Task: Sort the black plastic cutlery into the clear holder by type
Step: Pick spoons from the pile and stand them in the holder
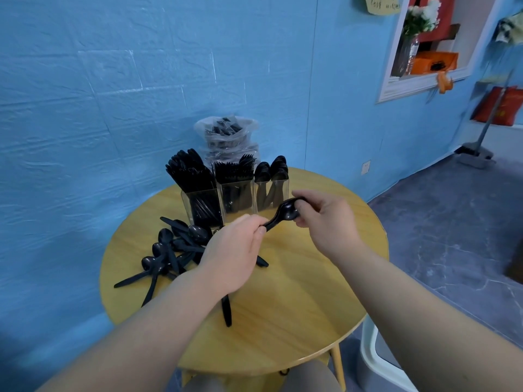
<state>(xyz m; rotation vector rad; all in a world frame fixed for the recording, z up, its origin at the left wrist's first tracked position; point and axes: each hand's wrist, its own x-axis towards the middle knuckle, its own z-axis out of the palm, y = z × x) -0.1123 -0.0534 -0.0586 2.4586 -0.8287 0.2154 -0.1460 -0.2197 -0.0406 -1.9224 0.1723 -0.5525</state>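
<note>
Nothing really readable here. The yellow note (382, 4) up on the far wall has handwriting, and the red bag (501, 107) at right shows yellow marks, all too blurry.

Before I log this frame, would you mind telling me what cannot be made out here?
Head view only:
- Loose cutlery pile: the left hand covers its right part, so the count is unknown.
- Spoon: both hands have a grip on it; the right hand hides part of the bowl.
- Clear holder: packed handles blur together.
- Plastic bag behind: contents too blurred to name.
- Yellow note: cut by the top edge, unreadable.
</note>
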